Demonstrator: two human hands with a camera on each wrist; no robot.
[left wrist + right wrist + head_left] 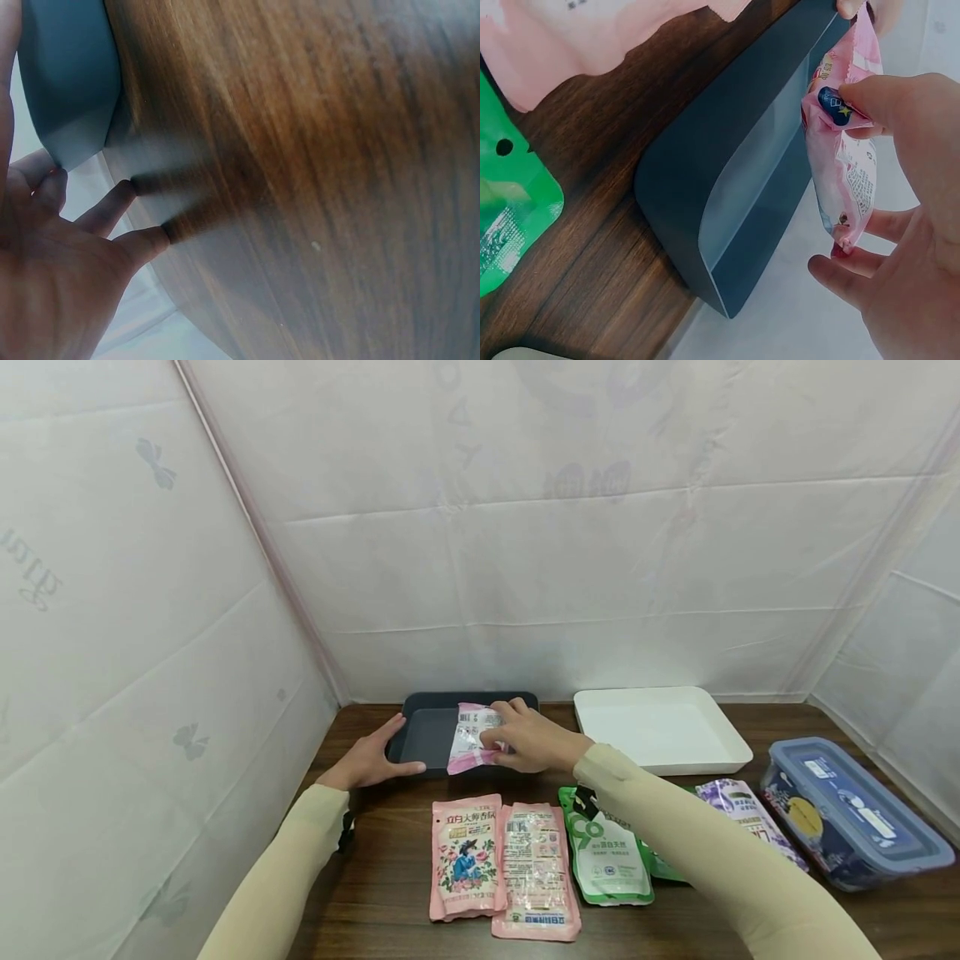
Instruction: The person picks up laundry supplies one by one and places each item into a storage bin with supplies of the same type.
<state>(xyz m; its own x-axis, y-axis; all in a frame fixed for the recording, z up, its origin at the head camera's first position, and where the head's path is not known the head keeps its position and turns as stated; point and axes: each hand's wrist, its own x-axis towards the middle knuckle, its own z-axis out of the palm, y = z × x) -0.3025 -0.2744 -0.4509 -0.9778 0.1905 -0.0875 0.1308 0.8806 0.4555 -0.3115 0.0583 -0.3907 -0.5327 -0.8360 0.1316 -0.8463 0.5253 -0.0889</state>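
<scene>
In the head view a dark grey tray [427, 739] lies at the back left of the wooden table. My left hand [371, 758] is at its front left corner, thumb and index finger spread along the rim. The left wrist view shows some fingers [112, 206] of that hand lower down, tips close to the table, and others at the tray's corner. Over the tray's right half, my right hand [528, 739] pinches a pink and white packet [468, 735] between thumb and fingers. Seen from the right wrist, the packet [847, 165] hangs tilted above the tray's opening.
A white tray [660, 731] stands to the right. Nearer me lie two pink pouches, one [467, 860] overlapping the other [538, 872], a green and white pouch [609, 860] and a purple pouch [742, 814]. A blue lidded box [855, 810] sits far right. White sheeting [525, 577] closes off the back.
</scene>
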